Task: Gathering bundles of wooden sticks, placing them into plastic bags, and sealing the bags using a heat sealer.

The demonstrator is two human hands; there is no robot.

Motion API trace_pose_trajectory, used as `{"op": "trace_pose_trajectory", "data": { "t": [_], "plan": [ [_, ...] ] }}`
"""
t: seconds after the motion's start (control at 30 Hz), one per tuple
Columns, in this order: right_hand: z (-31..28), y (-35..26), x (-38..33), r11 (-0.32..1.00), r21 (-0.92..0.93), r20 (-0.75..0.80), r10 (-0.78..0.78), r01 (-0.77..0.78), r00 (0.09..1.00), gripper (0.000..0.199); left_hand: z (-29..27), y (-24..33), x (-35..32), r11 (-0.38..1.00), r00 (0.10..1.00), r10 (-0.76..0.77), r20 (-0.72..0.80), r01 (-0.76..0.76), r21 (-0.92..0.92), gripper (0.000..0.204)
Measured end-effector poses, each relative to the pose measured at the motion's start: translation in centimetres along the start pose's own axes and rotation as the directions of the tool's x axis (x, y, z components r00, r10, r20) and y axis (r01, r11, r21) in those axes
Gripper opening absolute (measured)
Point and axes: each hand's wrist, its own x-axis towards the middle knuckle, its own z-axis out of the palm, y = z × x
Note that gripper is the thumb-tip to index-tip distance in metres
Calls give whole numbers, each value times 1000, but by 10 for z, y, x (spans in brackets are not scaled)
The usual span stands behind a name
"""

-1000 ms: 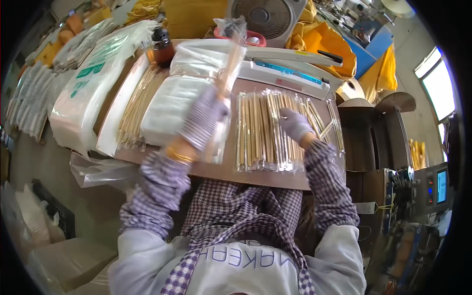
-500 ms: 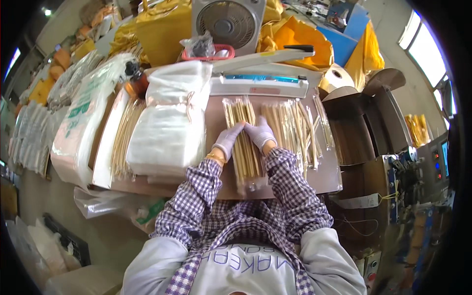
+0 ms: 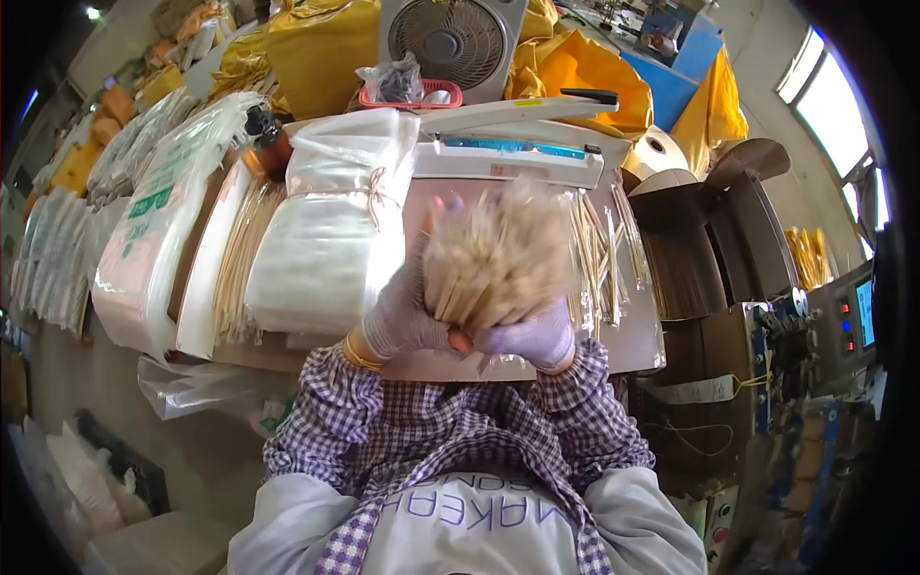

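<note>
Left hand and right hand gripping stick bundle.
Fingers are clasping it; long axis is pointing roughly toward the camera (blurry).

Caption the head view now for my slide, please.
Left hand and right hand grip bundled sticks above a table, with a tied plastic stack at left and a fan beyond.

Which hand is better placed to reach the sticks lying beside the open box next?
Probably the right hand: it is nearer those sticks, while the left hand is across the bundle. Both hands hold the bundle, so the right would need freeing first.
</note>
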Motion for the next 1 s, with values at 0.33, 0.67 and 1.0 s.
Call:
{"op": "trace_pose_trajectory", "data": {
  "t": [0.33, 0.67, 1.0],
  "plan": [
    [11, 4, 3, 925, 117, 175, 339, -362, 924, 90, 18, -29, -82, 746, 837, -508, 202, 545, -384, 70],
    [12, 55, -5, 702, 161, 357, 614, -694, 704, 20, -61, 37, -81, 113, 933, 261, -249, 226, 967, 21],
    [37, 63, 1, 704, 176, 354, 607, -688, 712, 21, -139, 53, -49, 445, 955, -114, -272, 294, 846, 17]
  ]
}}
